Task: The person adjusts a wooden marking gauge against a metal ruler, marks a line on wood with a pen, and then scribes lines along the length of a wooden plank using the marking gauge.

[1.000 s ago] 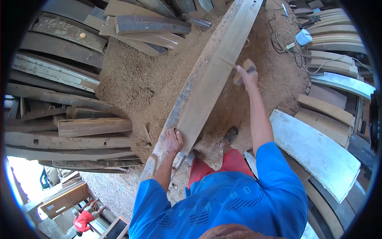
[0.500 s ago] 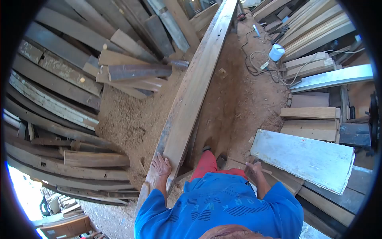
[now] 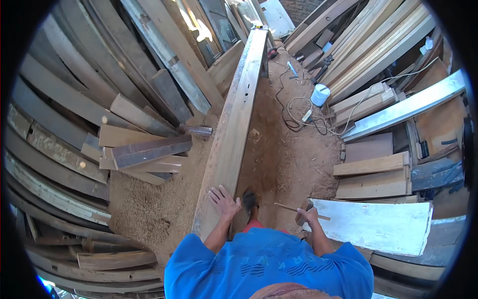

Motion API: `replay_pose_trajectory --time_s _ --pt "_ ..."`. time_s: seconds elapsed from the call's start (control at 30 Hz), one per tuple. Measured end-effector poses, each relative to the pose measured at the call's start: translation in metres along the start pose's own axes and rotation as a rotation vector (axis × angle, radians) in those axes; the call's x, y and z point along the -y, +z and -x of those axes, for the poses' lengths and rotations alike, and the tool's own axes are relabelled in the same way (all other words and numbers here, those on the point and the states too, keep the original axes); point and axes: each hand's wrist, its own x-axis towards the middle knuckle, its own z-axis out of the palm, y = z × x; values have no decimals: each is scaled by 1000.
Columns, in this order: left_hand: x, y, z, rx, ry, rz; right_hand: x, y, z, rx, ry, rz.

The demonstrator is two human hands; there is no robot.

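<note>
A long wooden plank (image 3: 234, 117) runs away from me on a raised support, with a couple of dark holes toward its far end. My left hand (image 3: 224, 203) lies open on the plank's near part, its fingers spread. To the right of the plank, my right hand (image 3: 309, 216) is closed around a wooden hand plane (image 3: 302, 212), a small block with a thin stick handle across it. The plane is held up in the air, close to the edge of a white-painted board (image 3: 371, 225). My palm hides part of its body.
Stacked timber (image 3: 59, 144) lines the left side, and short offcuts (image 3: 152, 149) lie on sawdust. On the right are a white tub (image 3: 320, 94), a looped cord (image 3: 294, 112) on the floor, and more boards (image 3: 373, 184). My foot (image 3: 250, 199) is beside the plank.
My view has shifted forward along the plank. My left hand has slid farther up it, still flat. My right hand has moved forward with the hand plane, and my foot has stepped ahead.
</note>
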Motion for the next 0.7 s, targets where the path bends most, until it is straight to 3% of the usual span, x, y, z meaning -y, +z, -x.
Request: replay_pose_trajectory --time_s 0.13,0.17,0.2,0.3,0.4,0.53,0.7 --pt "-28 8 -84 46 31 74 54 -22 -26 -26 -31 -105" --pt "-37 8 -100 63 33 62 70 -29 -31 -52 109 -11" --pt "-47 4 -118 75 36 50 74 -30 -33 -71 81 -108" --pt "-84 -11 -166 159 -23 12 36 -29 -79 -197 -4 -282" --pt "-106 -8 -209 177 -74 -4 36 -45 -101 -196 35 -162" --pt "-122 11 -250 165 -154 -73 92 -68 -114 -67 152 -181" --pt "-121 11 -254 171 -150 -43 157 -78 -184 -67 182 91"
